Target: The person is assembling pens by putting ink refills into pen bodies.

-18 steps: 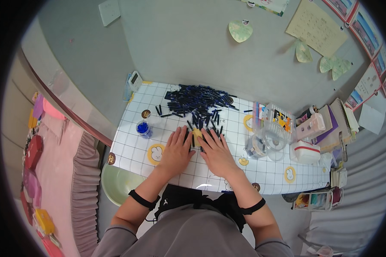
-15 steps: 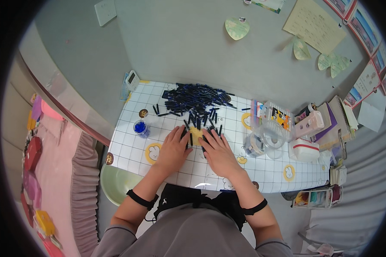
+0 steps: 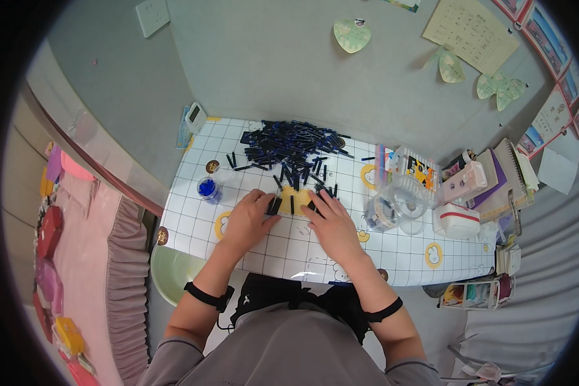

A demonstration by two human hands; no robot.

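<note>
A heap of slim, dark blue ink cartridges lies at the back of the table, with loose ones spilling toward me. My left hand rests on the tabletop, its thumb and fingers closed around a few cartridges. Across a small gap, my right hand lies low with fingers stretched out over some cartridges. A single cartridge stands out on the yellow printed patch between both hands. Left of my left hand is a small clear tub of bright blue pieces.
Right of my hands stand a clear jar, a round clear lid and a plastic box. Farther right are a white pouch and notebooks. A green basin sits below the table's left edge.
My hands have moved apart, the left one outward with a few cartridges between thumb and fingers. More of the yellow patch and the lone cartridge on it show.
</note>
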